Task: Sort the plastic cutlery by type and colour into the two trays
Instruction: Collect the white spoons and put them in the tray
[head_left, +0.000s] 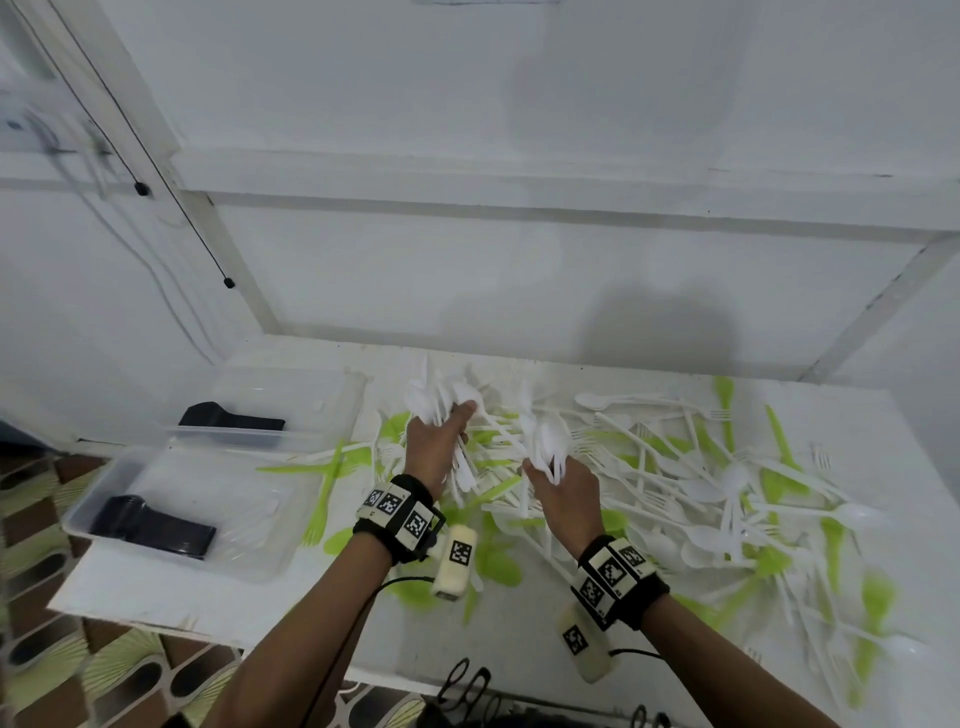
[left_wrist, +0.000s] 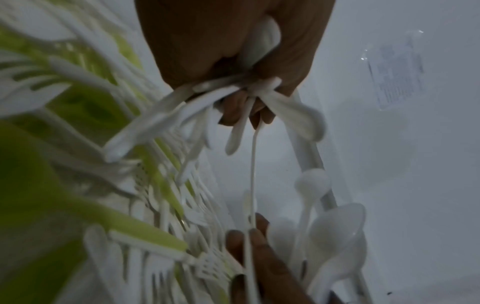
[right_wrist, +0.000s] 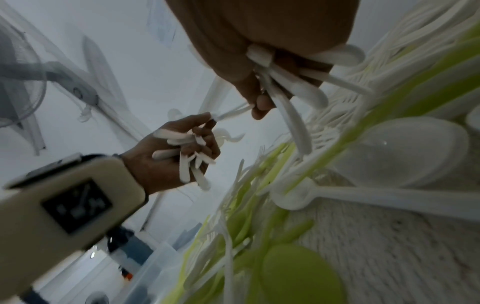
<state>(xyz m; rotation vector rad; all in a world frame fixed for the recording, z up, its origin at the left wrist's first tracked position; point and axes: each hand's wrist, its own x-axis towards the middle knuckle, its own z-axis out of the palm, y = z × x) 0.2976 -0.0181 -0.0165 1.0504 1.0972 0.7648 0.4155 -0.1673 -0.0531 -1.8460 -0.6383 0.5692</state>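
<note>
While blurred, fingers (left_wrist: 231, 115) around white spoons (head_left: 441, 410).

plain white-walled room: patterned floor tiles (head_left: 62, 654), standing fan (right_wrist: 18, 82).

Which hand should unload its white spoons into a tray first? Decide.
Probably left: the left hand grips a bunch of white spoons nearer the trays; the right hand is farther.

Bare bench (head_left: 519, 644) strip along near edge gives passage; loose cutlery heap (head_left: 675, 467) blocks centre and right, two clear trays (head_left: 291, 540) fill left end, wall (head_left: 519, 270) closes far side.
</note>
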